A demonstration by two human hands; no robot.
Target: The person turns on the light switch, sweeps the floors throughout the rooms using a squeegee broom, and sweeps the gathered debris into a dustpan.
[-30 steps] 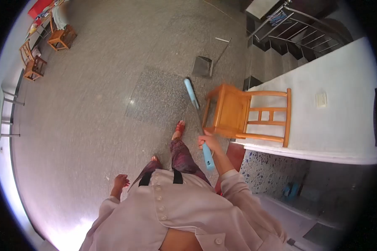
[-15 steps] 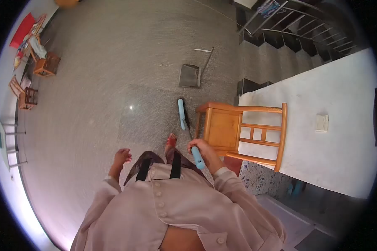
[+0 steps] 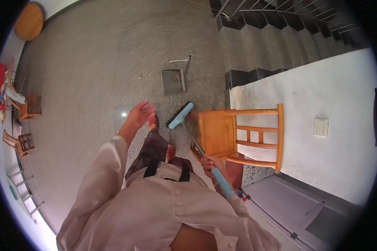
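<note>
My right hand (image 3: pixel 213 165) grips a broom by its blue grip (image 3: pixel 222 182), where the metal pole begins. The broom's light blue head (image 3: pixel 181 115) with dark bristles rests on or just over the floor, left of the wooden chair (image 3: pixel 217 134). My left hand (image 3: pixel 140 116) reaches forward with nothing in it, its fingers stretched out. Ahead of the broom head stands a metal dustpan (image 3: pixel 172 82) with an upright handle (image 3: pixel 186 69). Small bits of debris (image 3: pixel 141 76) lie on the floor left of the dustpan.
Stairs (image 3: pixel 272 46) with a metal railing rise at the upper right. A white wall (image 3: pixel 297 125) with a switch (image 3: pixel 321 127) runs behind the chair. Small wooden chairs (image 3: pixel 29 108) line the left wall. A round wooden board (image 3: pixel 29 21) is at the upper left.
I have stepped forward, so the dustpan and chairs sit differently in view. My left hand has swung up and forward. The broom head has turned and now slants the other way.
</note>
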